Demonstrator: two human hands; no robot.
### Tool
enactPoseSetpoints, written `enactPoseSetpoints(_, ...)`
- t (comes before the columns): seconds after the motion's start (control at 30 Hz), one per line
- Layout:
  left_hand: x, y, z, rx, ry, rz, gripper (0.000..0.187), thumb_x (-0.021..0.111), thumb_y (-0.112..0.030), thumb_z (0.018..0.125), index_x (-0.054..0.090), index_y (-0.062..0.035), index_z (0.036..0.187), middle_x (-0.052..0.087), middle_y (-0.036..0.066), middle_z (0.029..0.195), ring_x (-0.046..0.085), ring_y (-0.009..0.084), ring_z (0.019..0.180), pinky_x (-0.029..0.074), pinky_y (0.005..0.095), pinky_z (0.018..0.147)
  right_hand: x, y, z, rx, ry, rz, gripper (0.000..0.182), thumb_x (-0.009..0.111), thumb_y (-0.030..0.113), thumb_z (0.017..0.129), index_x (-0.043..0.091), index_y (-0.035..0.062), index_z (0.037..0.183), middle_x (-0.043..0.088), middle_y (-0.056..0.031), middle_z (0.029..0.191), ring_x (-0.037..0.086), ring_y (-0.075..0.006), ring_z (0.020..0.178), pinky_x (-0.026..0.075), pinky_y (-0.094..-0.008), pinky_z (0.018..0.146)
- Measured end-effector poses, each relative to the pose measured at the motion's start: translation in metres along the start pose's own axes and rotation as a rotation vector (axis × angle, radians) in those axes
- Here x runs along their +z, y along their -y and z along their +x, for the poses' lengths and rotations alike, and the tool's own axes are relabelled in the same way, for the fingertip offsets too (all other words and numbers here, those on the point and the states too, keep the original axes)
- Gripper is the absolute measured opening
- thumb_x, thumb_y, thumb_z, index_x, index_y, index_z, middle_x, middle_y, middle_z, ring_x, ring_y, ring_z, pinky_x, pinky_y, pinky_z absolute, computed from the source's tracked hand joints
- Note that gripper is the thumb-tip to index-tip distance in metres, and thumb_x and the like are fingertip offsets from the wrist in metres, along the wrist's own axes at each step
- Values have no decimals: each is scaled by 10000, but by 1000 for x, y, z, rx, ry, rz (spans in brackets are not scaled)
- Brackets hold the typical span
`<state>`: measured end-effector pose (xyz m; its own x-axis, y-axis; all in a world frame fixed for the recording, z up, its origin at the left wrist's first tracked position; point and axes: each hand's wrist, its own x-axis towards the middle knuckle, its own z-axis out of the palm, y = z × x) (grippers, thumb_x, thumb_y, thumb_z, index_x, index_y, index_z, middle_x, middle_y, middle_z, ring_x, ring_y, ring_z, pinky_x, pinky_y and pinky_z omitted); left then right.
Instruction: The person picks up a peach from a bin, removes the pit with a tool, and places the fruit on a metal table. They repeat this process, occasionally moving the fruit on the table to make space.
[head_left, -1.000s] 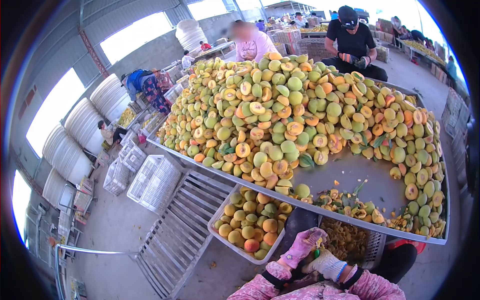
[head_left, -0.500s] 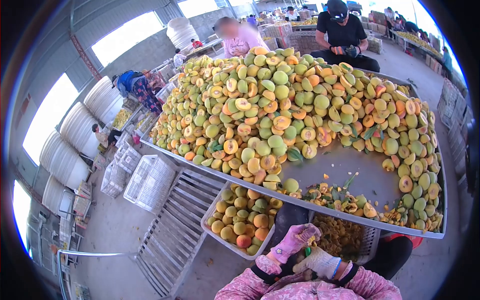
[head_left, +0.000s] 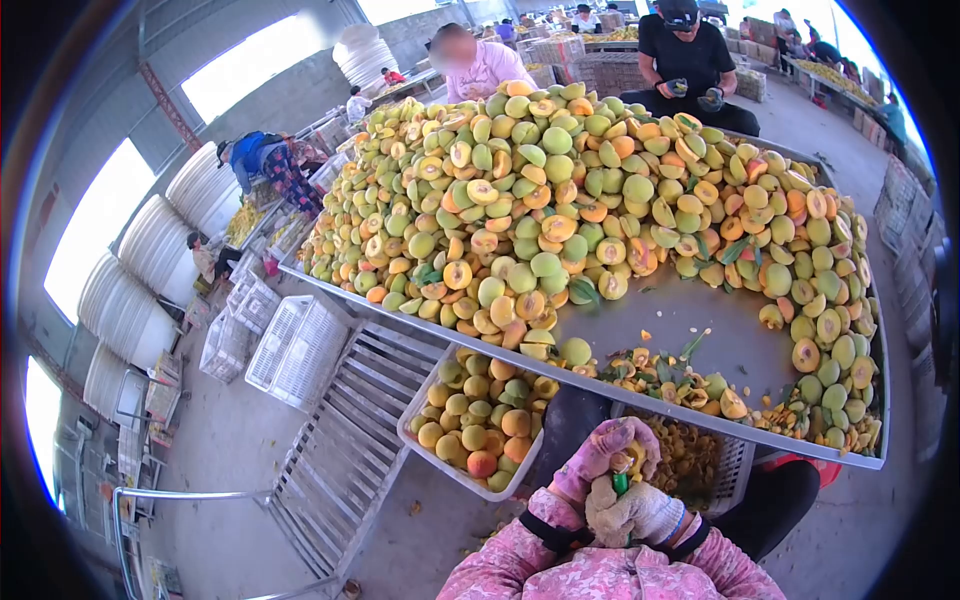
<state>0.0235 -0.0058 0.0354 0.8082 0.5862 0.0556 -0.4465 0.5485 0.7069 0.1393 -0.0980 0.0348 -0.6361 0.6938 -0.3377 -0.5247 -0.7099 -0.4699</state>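
My left hand [head_left: 606, 458], in a pink glove, curls around a yellowish piece of peach [head_left: 634, 458] just in front of my body. Right below it, my right hand [head_left: 636, 514], in a white knit glove, closes on a small green-handled tool [head_left: 621, 484]; its working end is hidden against the fruit. Beyond both hands, a large metal-edged tray table [head_left: 690, 312] carries a high heap of halved and whole peaches [head_left: 520, 210]. Under its near edge, a crate [head_left: 738, 478] contains brownish-yellow scraps [head_left: 690, 455].
A white crate of whole peaches [head_left: 480, 415] stands to the left of my knees. Slatted metal racking [head_left: 350, 440] and white plastic crates [head_left: 295, 350] lie farther left. A person in black [head_left: 690, 60] and one in pink [head_left: 485, 65] sit across the table.
My left hand has drawn in and curled over the peach piece, and more of the green handle shows between my hands. The view has shifted slightly.
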Motion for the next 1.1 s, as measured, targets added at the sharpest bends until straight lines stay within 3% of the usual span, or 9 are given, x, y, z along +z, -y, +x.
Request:
enactPoseSetpoints(0.17, -26, 24, -2, -45, -402, -16, 316, 569, -314, 960, 611, -31, 1094, 651, 106, 982, 650, 232, 871, 538, 346, 766, -9, -2, -4, -141, 139, -22, 293, 804, 4, 634, 562, 81, 780, 607, -72, 754, 581, -200, 671, 460, -303, 598)
enactPoseSetpoints(0.33, -41, 29, -17, 82, -488, -82, 342, 570, -114, 942, 534, -25, 1270, 591, 125, 1235, 583, 259, 1143, 503, 406, 949, 0, 6, -10, -93, -160, -301, 235, 776, -1, 676, 559, 61, 742, 608, -49, 703, 579, -142, 594, 452, -262, 517)
enactPoseSetpoints(0.43, -52, 27, -26, 166, -468, -175, 345, 570, -106, 934, 536, -31, 1270, 591, 133, 1244, 584, 292, 1151, 504, 436, 950, 16, 11, -7, -126, -370, -450, 218, 773, 14, 696, 564, 63, 732, 603, -21, 671, 558, -97, 532, 430, -240, 450)
enactPoseSetpoints(0.53, -44, 7, -23, 194, -463, -276, 434, 591, -297, 937, 533, -7, 1254, 584, 189, 1254, 577, 359, 1162, 527, 483, 921, 16, 20, -16, -181, -511, -557, 210, 754, -29, 695, 566, 51, 742, 605, -6, 674, 585, -100, 553, 455, -238, 491)
enactPoseSetpoints(0.63, -45, 2, -16, 193, -443, -301, 501, 504, -454, 970, 565, -29, 1229, 634, 168, 1170, 643, 327, 1055, 585, 387, 754, -20, 16, -19, -213, -842, -1633, 278, 717, 246, 730, 631, 39, 895, 672, -156, 762, 669, -334, 705, 538, -429, 665)
enactPoseSetpoints(0.7, -49, 1, -14, 174, -453, -304, 485, 511, -449, 968, 582, -33, 1207, 639, 168, 1159, 650, 328, 1033, 582, 382, 747, -44, 18, -24, 9, -887, -1729, 355, 657, 323, 750, 630, 40, 961, 663, -220, 834, 644, -414, 853, 520, -484, 735)
enactPoseSetpoints(0.97, -81, -20, -42, 270, -620, -239, 488, 556, -421, 949, 575, -14, 1215, 623, 172, 1192, 624, 331, 1077, 584, 416, 774, -16, 35, -9, 39, -770, -1119, 383, 729, 321, 677, 628, 44, 921, 661, -176, 820, 665, -335, 821, 517, -388, 741)
enactPoseSetpoints(1.03, -82, -27, -49, 304, -631, -235, 486, 577, -404, 939, 568, -10, 1224, 606, 172, 1227, 592, 338, 1130, 553, 462, 854, -1, 40, 11, -39, -676, -1175, 390, 744, 334, 663, 638, 78, 937, 664, -138, 829, 658, -306, 812, 506, -366, 746)
enactPoseSetpoints(1.1, -76, -34, -50, 358, -636, -276, 485, 586, -396, 934, 566, -7, 1224, 598, 172, 1242, 573, 341, 1158, 529, 487, 900, 18, 52, 34, -78, -637, -1287, 360, 793, 238, 666, 616, 53, 920, 634, -67, 770, 624, -177, 748, 501, -316, 719)
